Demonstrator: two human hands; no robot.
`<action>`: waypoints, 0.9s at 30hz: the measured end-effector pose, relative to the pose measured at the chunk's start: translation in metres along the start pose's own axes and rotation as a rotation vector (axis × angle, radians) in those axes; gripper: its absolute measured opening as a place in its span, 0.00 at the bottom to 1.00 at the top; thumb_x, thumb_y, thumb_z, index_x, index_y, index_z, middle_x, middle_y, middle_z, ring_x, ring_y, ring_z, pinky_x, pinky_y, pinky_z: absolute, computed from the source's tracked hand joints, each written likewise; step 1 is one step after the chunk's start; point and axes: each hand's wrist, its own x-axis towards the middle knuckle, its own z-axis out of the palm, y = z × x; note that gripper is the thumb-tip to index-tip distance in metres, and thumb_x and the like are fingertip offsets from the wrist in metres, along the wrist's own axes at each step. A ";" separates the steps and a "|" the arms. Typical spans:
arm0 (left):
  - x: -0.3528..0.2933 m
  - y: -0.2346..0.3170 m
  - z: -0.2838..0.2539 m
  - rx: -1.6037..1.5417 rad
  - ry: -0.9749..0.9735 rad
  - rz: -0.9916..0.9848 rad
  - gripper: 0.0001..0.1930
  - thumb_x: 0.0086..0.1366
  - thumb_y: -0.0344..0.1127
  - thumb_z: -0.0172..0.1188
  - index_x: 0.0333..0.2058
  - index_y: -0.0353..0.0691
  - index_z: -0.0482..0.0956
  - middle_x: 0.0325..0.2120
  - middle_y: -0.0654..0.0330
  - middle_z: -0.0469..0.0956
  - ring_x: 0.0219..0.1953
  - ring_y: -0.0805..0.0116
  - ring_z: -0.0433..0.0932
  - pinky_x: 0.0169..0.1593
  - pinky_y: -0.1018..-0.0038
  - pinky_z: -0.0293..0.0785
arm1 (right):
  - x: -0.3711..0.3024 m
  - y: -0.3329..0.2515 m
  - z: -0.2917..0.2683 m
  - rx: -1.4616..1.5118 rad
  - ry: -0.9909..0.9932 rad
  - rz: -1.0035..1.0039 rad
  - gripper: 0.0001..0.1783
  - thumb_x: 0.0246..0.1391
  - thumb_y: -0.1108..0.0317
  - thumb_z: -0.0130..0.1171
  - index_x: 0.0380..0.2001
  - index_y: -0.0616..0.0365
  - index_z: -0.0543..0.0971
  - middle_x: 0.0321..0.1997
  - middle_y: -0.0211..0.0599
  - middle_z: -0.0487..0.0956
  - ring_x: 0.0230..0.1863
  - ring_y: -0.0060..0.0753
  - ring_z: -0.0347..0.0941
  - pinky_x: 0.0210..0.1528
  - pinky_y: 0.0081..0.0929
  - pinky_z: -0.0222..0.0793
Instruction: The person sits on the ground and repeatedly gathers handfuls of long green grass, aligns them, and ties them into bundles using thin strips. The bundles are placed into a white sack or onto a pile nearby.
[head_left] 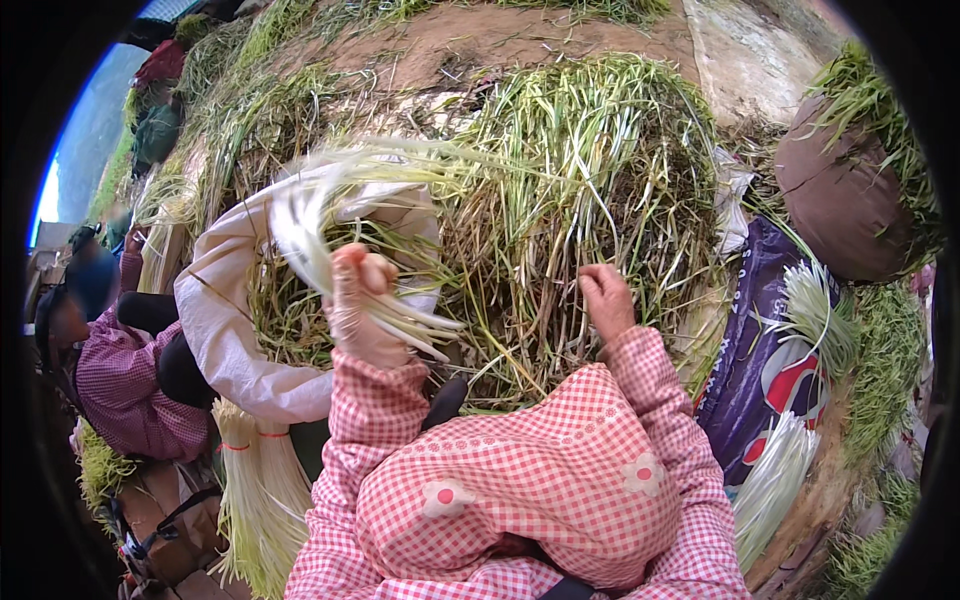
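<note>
My left hand (pixel 362 300) is closed around a bunch of long, pale chive-like stalks (pixel 300 225). Their white ends stick out below the fist on the right, while the leafy ends sweep up and over in a blur. To the right, my right hand (pixel 607 302) sits at the near side of a large heap of green and yellowed stalks (pixel 590 140). Its fingers are bent and pressed together against the heap; whatever is between them cannot be made out. Under and beyond my left hand, a white sack (pixel 225 300) gapes, with loose leafy trimmings inside.
Tied bundles of pale stalks (pixel 250 490) stand at lower left. More bundles (pixel 780 470) lie at right on a purple printed sack (pixel 745 330). A brown stuffed sack (pixel 835 190) is at far right. Another person in a checked sleeve (pixel 140 380) sits close at left.
</note>
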 end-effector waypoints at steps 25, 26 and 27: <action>-0.041 -0.053 -0.014 0.324 -0.179 -0.856 0.10 0.48 0.27 0.65 0.29 0.38 0.74 0.15 0.66 0.71 0.07 0.83 0.58 0.09 0.84 0.47 | -0.059 -0.053 0.038 0.390 -0.408 -0.088 0.14 0.47 0.65 0.60 0.36 0.59 0.72 0.30 0.31 0.75 0.33 0.24 0.71 0.37 0.23 0.68; -0.041 -0.054 -0.014 0.319 -0.158 -0.860 0.09 0.47 0.26 0.65 0.29 0.38 0.74 0.16 0.66 0.72 0.07 0.83 0.59 0.09 0.84 0.47 | -0.055 -0.053 0.041 0.587 -0.423 -0.035 0.13 0.48 0.66 0.59 0.35 0.61 0.73 0.29 0.30 0.75 0.31 0.22 0.70 0.36 0.20 0.68; -0.041 -0.056 -0.014 0.300 -0.148 -0.853 0.09 0.47 0.26 0.65 0.28 0.38 0.75 0.17 0.65 0.73 0.07 0.83 0.59 0.10 0.85 0.48 | -0.052 -0.053 0.042 0.597 -0.427 -0.004 0.11 0.48 0.67 0.59 0.34 0.61 0.73 0.28 0.29 0.75 0.30 0.20 0.70 0.35 0.18 0.68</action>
